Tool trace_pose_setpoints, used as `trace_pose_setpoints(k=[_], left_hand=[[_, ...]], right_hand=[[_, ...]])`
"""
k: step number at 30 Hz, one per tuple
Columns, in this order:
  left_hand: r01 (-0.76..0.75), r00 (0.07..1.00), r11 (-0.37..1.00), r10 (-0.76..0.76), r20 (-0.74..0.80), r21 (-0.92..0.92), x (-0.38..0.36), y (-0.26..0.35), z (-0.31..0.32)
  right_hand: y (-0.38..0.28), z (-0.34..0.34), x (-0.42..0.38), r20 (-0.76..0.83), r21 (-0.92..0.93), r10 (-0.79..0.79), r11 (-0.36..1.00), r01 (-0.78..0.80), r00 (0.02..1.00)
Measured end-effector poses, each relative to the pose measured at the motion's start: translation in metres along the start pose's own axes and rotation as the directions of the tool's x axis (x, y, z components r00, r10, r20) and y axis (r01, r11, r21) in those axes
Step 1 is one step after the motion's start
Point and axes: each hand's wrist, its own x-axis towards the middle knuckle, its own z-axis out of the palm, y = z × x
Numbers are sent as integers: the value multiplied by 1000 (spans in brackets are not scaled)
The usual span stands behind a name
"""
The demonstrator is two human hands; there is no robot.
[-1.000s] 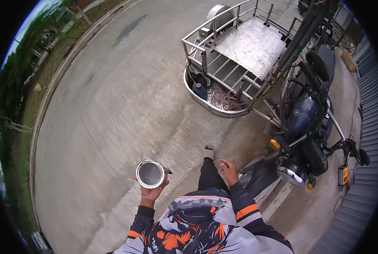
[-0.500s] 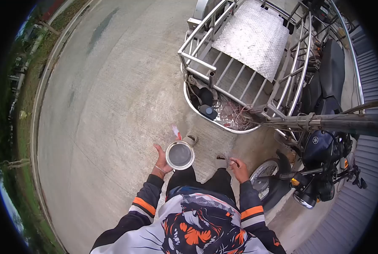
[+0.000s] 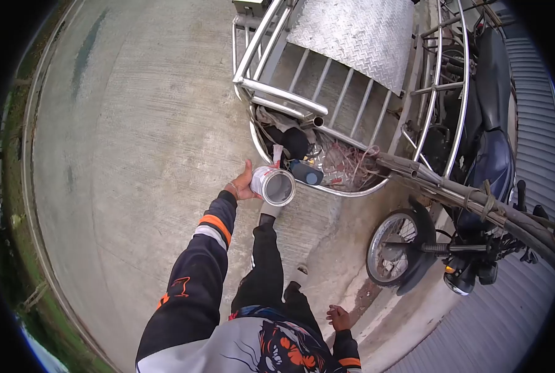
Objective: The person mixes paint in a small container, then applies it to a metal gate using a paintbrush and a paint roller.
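A metal paint can (image 3: 277, 188) with a grey inside is gripped at its side by my left hand (image 3: 245, 182), thumb up along the wall. At the can's far side a paintbrush (image 3: 278, 153) with pale bristles sticks up; how it is held is hidden behind the can. The can tilts a little and is beside the front rim of a metal sidecar (image 3: 327, 191). Low in the view, my right hand (image 3: 338, 317) hangs by my leg with loosely bent fingers and nothing visible in it.
In the sidecar's front lie a dark bottle (image 3: 306, 173) and tangled reddish cords (image 3: 347, 163). A wooden pole (image 3: 470, 193) crosses the motorcycle (image 3: 494, 155) and its front wheel (image 3: 392, 248) on the right. Corrugated sheeting (image 3: 538, 105) stands beyond. Concrete (image 3: 134, 186) lies underfoot.
My left hand has carried the can and brush forward, closer to the sidecar's front. My right hand has swung back toward my body. My legs have stepped and the view has turned.
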Motion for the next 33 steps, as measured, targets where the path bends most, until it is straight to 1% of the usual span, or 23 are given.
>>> trace_pose_setpoints(k=[2, 5, 7, 10, 11, 14, 15, 19, 22, 23, 24, 26, 28, 30, 33], left_hand=[[-1, 1000, 999, 3, -31, 40, 3, 15, 11], [0, 1000, 1000, 1, 18, -3, 18, 21, 0], [-21, 999, 1000, 22, 44, -12, 24, 19, -10], [-45, 997, 997, 40, -67, -65, 26, 13, -22], [-94, 995, 993, 91, -41, -70, 23, 13, -17], [-181, 980, 978, 170, -107, -107, 10, 8, -4], [-177, 978, 976, 161, -129, -126, 3, 6, -4], [-271, 952, 949, 239, -192, -161, -28, -21, 2], [-332, 933, 938, 311, -181, -102, -67, -56, 19], [-330, 929, 940, 308, -204, -87, -84, -69, 32], [-352, 927, 934, 338, -163, -61, -97, -83, 44], [-351, 936, 919, 342, -81, -178, -120, -118, 74], [-304, 946, 928, 321, 47, -217, -129, -158, 91], [-334, 919, 937, 347, 186, -99, -140, -206, 134], [-244, 918, 968, 251, 305, -63, -148, -289, 209]], right_hand=[[-22, 16, -1, 38, 0, -94, 996, 94, 995], [-40, 26, 5, 32, 42, -124, 992, 122, 992], [-47, 25, 7, -13, 64, -137, 988, 137, 990], [-35, 20, 4, -70, 126, -116, 984, 124, 991], [-26, 19, 3, -79, 143, -107, 983, 118, 991], [6, 19, -2, -97, 203, -96, 973, 114, 991], [18, 21, -5, -99, 222, -86, 969, 106, 991], [81, 35, -15, -98, 297, -77, 949, 103, 992], [139, 42, -24, -89, 343, -56, 935, 84, 994], [159, 46, -25, -82, 358, -51, 930, 78, 995], [182, 49, -26, -84, 384, -54, 920, 82, 995], [232, 53, -24, -81, 428, -64, 899, 93, 995], [285, 56, -16, -90, 491, -75, 864, 109, 993], [340, 55, -12, -106, 553, -85, 823, 130, 991], [425, 49, -25, -162, 673, -46, 725, 145, 986]])
